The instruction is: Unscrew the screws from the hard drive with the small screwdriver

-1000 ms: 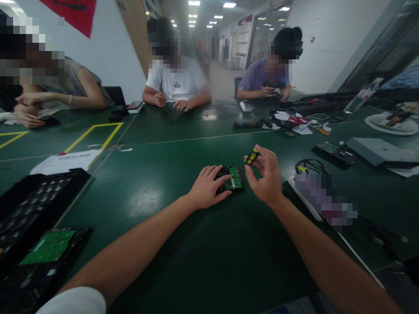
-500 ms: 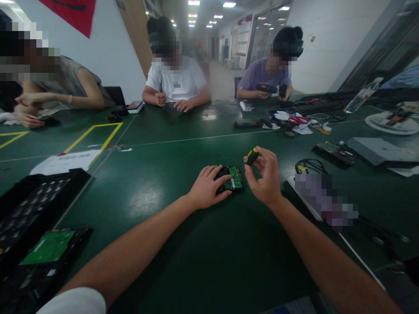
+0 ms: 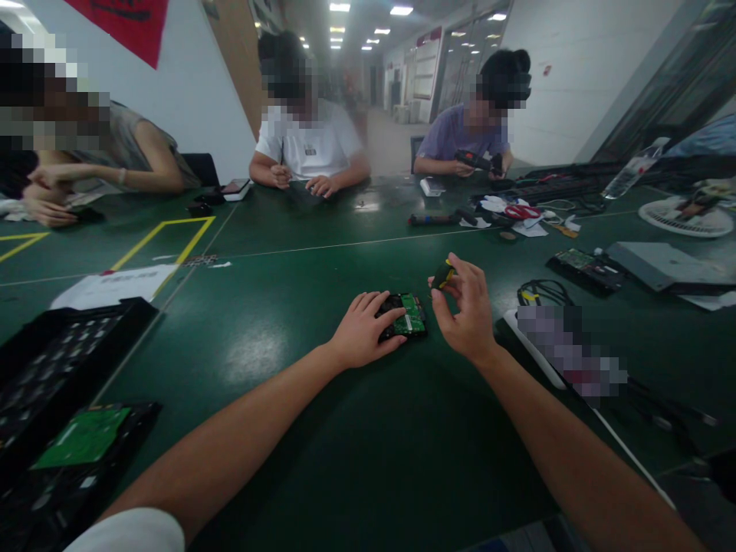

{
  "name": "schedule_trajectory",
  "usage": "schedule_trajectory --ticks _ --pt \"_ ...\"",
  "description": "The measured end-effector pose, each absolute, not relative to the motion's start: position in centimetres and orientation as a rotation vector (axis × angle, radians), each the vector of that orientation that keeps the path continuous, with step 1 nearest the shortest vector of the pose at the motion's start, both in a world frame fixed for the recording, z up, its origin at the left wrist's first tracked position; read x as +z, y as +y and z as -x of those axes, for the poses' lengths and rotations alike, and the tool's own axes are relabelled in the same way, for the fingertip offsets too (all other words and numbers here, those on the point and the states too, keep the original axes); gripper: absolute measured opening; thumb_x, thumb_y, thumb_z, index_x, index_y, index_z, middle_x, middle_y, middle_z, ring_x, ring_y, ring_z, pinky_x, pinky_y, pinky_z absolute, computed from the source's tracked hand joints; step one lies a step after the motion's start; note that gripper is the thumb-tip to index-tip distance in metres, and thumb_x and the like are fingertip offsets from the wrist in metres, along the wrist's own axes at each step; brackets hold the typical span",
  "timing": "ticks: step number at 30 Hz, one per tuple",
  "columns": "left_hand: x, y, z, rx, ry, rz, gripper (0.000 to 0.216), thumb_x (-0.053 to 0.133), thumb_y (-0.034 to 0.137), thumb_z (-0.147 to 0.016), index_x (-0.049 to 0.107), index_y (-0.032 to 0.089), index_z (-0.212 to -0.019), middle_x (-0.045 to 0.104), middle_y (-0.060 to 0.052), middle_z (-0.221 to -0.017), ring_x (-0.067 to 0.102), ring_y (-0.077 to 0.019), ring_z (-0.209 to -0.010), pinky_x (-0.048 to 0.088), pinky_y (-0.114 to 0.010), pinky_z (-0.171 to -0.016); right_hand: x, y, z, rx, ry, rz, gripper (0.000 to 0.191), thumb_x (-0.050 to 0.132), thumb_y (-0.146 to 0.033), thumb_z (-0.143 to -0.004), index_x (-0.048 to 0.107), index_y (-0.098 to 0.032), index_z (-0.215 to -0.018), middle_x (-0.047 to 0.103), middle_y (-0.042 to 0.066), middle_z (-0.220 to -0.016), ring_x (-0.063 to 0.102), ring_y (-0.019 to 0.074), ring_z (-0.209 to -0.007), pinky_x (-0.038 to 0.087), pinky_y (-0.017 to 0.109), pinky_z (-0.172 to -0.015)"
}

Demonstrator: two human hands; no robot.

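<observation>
A small hard drive [image 3: 415, 314] with a green circuit board lies flat on the dark green table. My left hand [image 3: 361, 331] grips it from the left, fingers across its top and thumb along the near edge, hiding its left part. Just right of the drive, my right hand [image 3: 468, 310] is closed on a short black-and-yellow screwdriver [image 3: 442, 274], held by the handle between thumb and fingers. The handle is tilted, and its shaft and tip are mostly too small or hidden to make out.
At left are a black tray [image 3: 74, 360] and another circuit-board unit [image 3: 86, 437]. A white power strip [image 3: 534, 353], a further drive [image 3: 583, 268] and a grey metal box [image 3: 667, 267] sit at right. Three people sit opposite, near a bottle [image 3: 632, 170] and scissors [image 3: 522, 211].
The screwdriver handle has turned slightly in my right hand, showing less yellow. My left hand and the hard drive stay put.
</observation>
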State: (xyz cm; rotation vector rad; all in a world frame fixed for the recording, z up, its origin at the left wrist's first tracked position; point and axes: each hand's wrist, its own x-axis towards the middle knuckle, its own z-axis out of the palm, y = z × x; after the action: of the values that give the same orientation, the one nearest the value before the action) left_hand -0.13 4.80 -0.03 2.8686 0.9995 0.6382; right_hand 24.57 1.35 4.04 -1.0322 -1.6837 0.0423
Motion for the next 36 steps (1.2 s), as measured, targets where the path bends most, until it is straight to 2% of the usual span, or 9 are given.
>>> schedule_trajectory --ticks 8,16,28,36 --pt "-0.09 4.84 0.1 0.644 1.006 -2.87 0.061 0.062 0.061 -0.101 0.061 0.028 -0.152 0.045 -0.017 -0.165 0.043 -0.0408 -0.152 0.035 -0.066 -0.124 3.83 1.56 -24.57 -0.053 -1.646 1.067 0.069 0.07 -0.027 -0.097 0.042 -0.037 -0.159 0.05 0.013 -0.148 0.068 0.0269 -0.111 0.072 0.048 -0.086" --pt "-0.09 4.88 0.16 0.637 0.997 -2.869 0.062 0.062 0.06 -0.101 0.061 0.027 -0.153 0.045 -0.017 -0.166 0.042 -0.0415 -0.152 0.034 -0.067 -0.124 3.69 1.46 -24.38 -0.054 -1.653 1.022 0.066 0.07 -0.023 -0.097 0.044 -0.035 -0.157 0.051 0.013 -0.145 0.069 0.0262 -0.113 0.071 0.046 -0.086" --pt "0.09 4.82 0.12 0.637 0.997 -2.852 0.061 0.063 0.06 -0.1 0.061 0.028 -0.152 0.046 -0.016 -0.166 0.042 -0.0415 -0.152 0.034 -0.067 -0.124 3.48 1.4 -24.44 0.126 -1.639 0.987 0.066 0.063 -0.021 -0.1 0.04 -0.036 -0.16 0.046 0.013 -0.153 0.069 0.0274 -0.12 0.069 0.052 -0.099" --pt "0.05 4.83 0.03 0.651 1.007 -2.847 0.06 0.065 0.06 -0.099 0.063 0.029 -0.15 0.047 -0.015 -0.164 0.042 -0.0406 -0.152 0.034 -0.065 -0.125 3.68 1.39 -24.48 0.035 -1.634 1.002 0.067 0.073 -0.022 -0.094 0.045 -0.036 -0.154 0.048 0.011 -0.147 0.07 0.0249 -0.112 0.071 0.047 -0.09"
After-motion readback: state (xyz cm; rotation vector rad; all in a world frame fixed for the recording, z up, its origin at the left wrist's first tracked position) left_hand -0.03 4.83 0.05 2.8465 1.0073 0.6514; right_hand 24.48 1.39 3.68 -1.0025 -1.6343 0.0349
